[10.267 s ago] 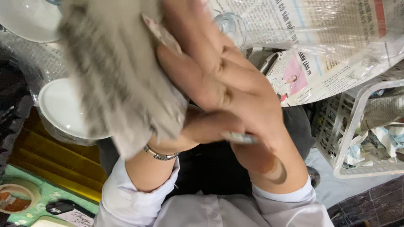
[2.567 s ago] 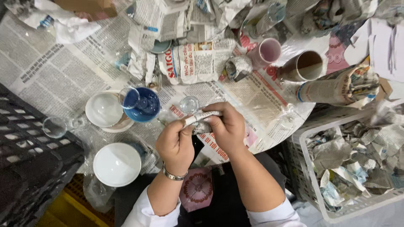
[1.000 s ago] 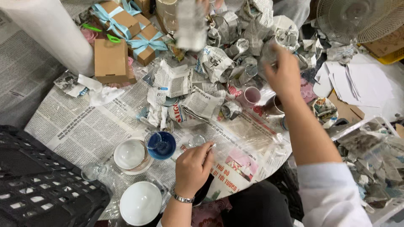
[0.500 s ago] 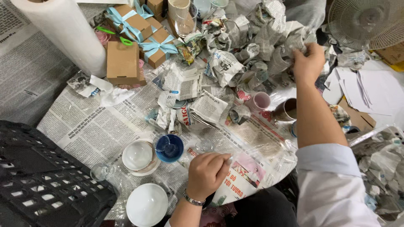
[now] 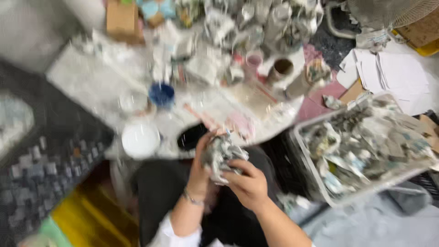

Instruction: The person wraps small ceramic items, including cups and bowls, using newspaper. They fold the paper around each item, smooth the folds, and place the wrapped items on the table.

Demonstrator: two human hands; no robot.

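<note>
Newspaper-wrapped bundle (image 5: 222,155), fully covered, sits low in the frame's centre, gripped by left hand (image 5: 201,158) and right hand (image 5: 249,185), not yet in the crate (image 5: 366,151) at right.

A thin metal bracelet (image 5: 192,199) circles the left wrist above white sleeves (image 5: 176,231).

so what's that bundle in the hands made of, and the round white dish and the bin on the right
The bundle, held by left hand and right hand, looks like crumpled printed newspaper: grey, creased, matte. The white dish seems glazed ceramic, smooth and bright, though blurred. The bin looks like pale moulded plastic.
</note>
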